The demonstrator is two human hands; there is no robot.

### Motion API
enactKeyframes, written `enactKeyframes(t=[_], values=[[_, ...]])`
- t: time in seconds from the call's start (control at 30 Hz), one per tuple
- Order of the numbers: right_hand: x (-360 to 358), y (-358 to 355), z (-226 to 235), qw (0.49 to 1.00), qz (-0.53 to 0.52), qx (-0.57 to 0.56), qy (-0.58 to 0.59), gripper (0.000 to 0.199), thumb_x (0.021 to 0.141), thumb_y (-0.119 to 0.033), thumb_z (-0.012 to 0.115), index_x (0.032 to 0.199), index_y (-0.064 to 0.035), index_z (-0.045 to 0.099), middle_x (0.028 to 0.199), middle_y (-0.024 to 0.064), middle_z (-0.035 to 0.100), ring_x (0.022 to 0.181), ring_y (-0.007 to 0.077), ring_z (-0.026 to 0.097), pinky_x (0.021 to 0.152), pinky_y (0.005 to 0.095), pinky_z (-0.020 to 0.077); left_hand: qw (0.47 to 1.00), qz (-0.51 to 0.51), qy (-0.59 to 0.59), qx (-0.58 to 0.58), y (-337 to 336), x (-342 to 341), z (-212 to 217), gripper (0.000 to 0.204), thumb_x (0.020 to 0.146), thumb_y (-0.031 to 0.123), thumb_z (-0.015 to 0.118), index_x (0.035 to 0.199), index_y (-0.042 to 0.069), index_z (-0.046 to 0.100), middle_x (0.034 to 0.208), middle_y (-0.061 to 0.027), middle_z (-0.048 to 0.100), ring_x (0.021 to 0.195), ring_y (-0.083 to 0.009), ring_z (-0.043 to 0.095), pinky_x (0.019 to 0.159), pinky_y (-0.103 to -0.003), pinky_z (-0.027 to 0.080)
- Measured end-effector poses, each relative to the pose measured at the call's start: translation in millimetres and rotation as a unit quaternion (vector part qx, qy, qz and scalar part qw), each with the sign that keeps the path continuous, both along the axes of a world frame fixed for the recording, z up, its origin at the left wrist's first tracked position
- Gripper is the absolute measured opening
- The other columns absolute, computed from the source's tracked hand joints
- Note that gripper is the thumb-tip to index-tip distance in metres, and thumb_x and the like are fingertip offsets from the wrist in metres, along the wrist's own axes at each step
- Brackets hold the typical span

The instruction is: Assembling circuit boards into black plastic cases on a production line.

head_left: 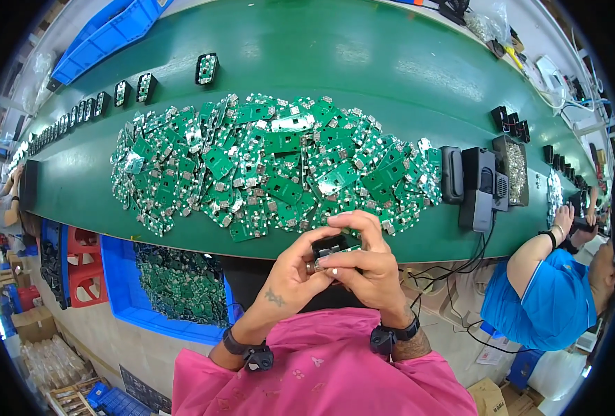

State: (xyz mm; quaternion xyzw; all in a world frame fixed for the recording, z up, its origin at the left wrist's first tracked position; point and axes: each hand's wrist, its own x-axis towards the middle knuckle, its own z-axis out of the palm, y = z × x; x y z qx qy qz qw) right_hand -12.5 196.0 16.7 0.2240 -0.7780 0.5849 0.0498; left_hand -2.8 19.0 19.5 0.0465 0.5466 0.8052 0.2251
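Green and long, the bench [391, 62] curves across our view — a broad heap of green circuit boards [273, 163] covers its middle. Below its near edge sits a blue bin [117, 277] of more boards. At that edge we pinch a small black housing [330, 246] — our left hand [290, 277] and right hand [366, 267] both closed on it, fingertips touching

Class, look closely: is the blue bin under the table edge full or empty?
Partly full: the blue bin holds green circuit boards, with bare blue floor visible at its left.
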Motion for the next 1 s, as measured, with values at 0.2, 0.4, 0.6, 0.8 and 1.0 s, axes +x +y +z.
enactKeyframes(t=[0.2,0.4,0.6,0.8,1.0], values=[[1,-1,-5,0.999,-0.009,-0.029,-0.025,0.017,0.078,-0.007,0.072,0.094,-0.0102,0.077,0.128,0.0147,0.056,0.122,0.0335,0.046,0.104,0.0453,0.0358,0.998,-0.012,-0.057,0.008,2,0,3,0.057,0.085,-0.006,0.061,0.139,0.001,0.045,0.124,-0.0052,0.055,0.108,-0.0096,0.054,0.089,-0.025,0.047],[15,-11,0,0.994,-0.102,0.038,0.029,0.013,0.081,-0.008,0.069,0.093,-0.0064,0.074,0.126,0.0178,0.055,0.12,0.0334,0.044,0.099,0.0463,0.0365,0.999,0.006,-0.025,-0.018,7,3,3,0.057,0.089,-0.008,0.057,0.142,0.005,0.042,0.118,-0.0063,0.056,0.105,-0.0097,0.057,0.088,-0.026,0.052],[19,-14,5,0.972,-0.177,0.069,0.135,0.006,0.081,-0.002,0.068,0.087,-0.0001,0.067,0.067,0.0088,0.056,0.055,0.0258,0.056,0.05,0.0348,0.0436,0.983,0.09,0.061,-0.146,5,4,12,0.057,0.085,-0.012,0.059,0.139,-0.001,0.045,0.127,-0.0122,0.057,0.115,-0.0168,0.058,0.097,-0.029,0.051],[5,5,37,0.992,-0.008,0.122,-0.034,0.004,0.079,-0.002,0.067,0.079,-0.0017,0.063,0.066,0.0104,0.059,0.055,0.0276,0.059,0.052,0.0371,0.0456,0.972,0.046,0.137,-0.187,-9,-2,23,0.052,0.084,-0.011,0.059,0.134,-0.001,0.052,0.125,-0.0119,0.06,0.105,-0.0143,0.062,0.086,-0.027,0.055],[1,8,41,0.993,0.012,0.107,-0.042,0.006,0.075,-0.003,0.069,0.072,-0.0025,0.064,0.06,0.0075,0.057,0.048,0.021,0.053,0.045,0.0333,0.039,0.961,0.024,0.168,-0.218,-11,-6,33,0.052,0.079,-0.01,0.059,0.13,0.001,0.057,0.117,-0.0097,0.063,0.098,-0.0129,0.064,0.082,-0.027,0.057]])
